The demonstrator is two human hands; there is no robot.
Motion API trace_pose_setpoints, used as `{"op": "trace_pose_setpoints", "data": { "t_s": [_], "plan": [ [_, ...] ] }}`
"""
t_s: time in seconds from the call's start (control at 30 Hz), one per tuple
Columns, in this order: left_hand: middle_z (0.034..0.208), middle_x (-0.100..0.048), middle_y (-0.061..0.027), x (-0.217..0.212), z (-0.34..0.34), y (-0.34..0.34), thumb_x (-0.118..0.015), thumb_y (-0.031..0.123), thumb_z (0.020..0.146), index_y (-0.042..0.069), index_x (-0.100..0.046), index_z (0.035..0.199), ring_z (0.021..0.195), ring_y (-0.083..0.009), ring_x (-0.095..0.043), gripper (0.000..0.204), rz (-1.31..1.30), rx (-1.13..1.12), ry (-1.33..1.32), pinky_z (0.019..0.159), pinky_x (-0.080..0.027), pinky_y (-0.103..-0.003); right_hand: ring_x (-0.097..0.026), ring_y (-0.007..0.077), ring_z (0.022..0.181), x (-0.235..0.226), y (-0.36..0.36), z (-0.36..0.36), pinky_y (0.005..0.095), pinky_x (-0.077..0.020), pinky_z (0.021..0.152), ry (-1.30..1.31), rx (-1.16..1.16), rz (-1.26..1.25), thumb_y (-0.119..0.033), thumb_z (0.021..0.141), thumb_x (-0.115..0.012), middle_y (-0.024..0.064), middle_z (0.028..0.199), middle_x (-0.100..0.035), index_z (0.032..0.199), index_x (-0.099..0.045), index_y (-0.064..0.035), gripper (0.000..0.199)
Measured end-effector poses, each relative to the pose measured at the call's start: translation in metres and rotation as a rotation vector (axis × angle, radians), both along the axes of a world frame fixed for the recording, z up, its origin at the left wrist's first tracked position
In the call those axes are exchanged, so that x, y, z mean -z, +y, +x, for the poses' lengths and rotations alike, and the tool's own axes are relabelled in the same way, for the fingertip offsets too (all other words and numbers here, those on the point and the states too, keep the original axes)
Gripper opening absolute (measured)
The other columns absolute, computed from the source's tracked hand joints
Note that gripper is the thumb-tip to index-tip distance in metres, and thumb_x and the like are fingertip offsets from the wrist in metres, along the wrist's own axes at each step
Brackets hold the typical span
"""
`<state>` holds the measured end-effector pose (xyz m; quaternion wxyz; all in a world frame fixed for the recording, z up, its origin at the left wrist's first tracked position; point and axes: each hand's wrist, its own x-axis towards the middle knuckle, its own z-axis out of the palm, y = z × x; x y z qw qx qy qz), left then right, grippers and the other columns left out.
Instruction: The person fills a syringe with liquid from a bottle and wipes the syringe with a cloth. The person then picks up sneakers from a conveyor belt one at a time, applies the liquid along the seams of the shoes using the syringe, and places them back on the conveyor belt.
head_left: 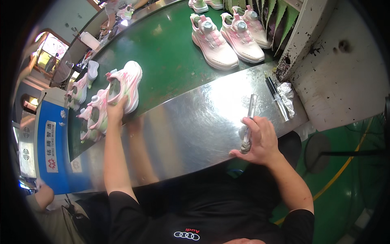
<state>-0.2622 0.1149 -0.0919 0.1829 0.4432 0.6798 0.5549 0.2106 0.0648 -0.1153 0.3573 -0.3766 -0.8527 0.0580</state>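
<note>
My left hand [117, 110] grips a pink-and-white sneaker [131, 78] by its heel end, fingers and thumb closed on it. Its toe points away from me, over the green surface. Other sneakers [94, 118] of the same kind stand just left of this hand, partly hidden by it. On the right, over the steel ledge [195, 122], my right hand [263, 139] has its fingers curled over a clear, pen-like tube [252, 106]. The thumb sticks out to the left, near the tube's lower end.
A pair of paler sneakers [213, 44] stands at the far right of the green belt [162, 61]. Dark pens [277, 97] and crumpled white tissue [286, 99] lie by a stained metal panel [341, 61]. Another person's arm [44, 197] shows at lower left.
</note>
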Motion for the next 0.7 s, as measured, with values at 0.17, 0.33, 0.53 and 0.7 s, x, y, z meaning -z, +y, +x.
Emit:
{"op": "trace_pose_setpoints", "data": {
  "t_s": [0.17,0.33,0.53,0.7],
  "plan": [
    [0.093,-0.062,-0.0036,0.001,-0.029,-0.044,-0.072,0.007,0.074,0.000,-0.053,0.112,0.079,-0.0112,-0.060,0.044,-0.074,-0.056,-0.035,0.068,-0.049,-0.024,-0.047,0.0291,0.085,-0.001,-0.001,-0.001,0.0397,-0.0389,0.073,-0.004,0.011,-0.044,-0.050,0.056,-0.076,0.0128,0.102,-0.045,0.126,-0.041,-0.0120,0.086],
    [0.121,-0.048,-0.0125,-0.020,0.049,-0.145,-0.078,0.016,0.068,-0.003,-0.036,0.129,0.108,-0.0232,-0.050,0.077,-0.059,0.163,0.042,0.087,-0.045,-0.034,-0.047,0.0307,0.086,-0.006,0.000,0.007,0.0397,-0.0387,0.075,0.005,-0.032,-0.085,-0.049,0.057,-0.077,0.0136,0.101,-0.046,0.125,-0.041,-0.0072,0.087],
    [0.133,-0.039,-0.0168,-0.038,0.123,-0.189,-0.081,0.002,0.056,0.010,-0.018,0.141,0.117,-0.0248,-0.048,0.106,-0.227,0.427,-0.373,0.089,-0.046,-0.034,-0.047,0.0302,0.103,-0.012,-0.008,0.016,0.0378,-0.0363,0.092,0.195,-0.124,-0.388,-0.051,0.061,-0.078,0.0169,0.114,-0.046,0.129,-0.035,0.0010,0.096],
    [0.114,-0.052,-0.0135,-0.012,0.051,-0.113,-0.063,0.015,0.081,0.003,-0.029,0.132,0.096,-0.0242,-0.061,0.063,-0.146,0.238,-0.531,0.077,-0.054,-0.034,-0.040,0.0218,0.114,-0.013,-0.018,0.013,0.0339,-0.0316,0.099,0.434,-0.260,-0.766,-0.057,0.061,-0.077,0.0122,0.125,-0.038,0.137,-0.023,0.0020,0.110]
  ]
}}
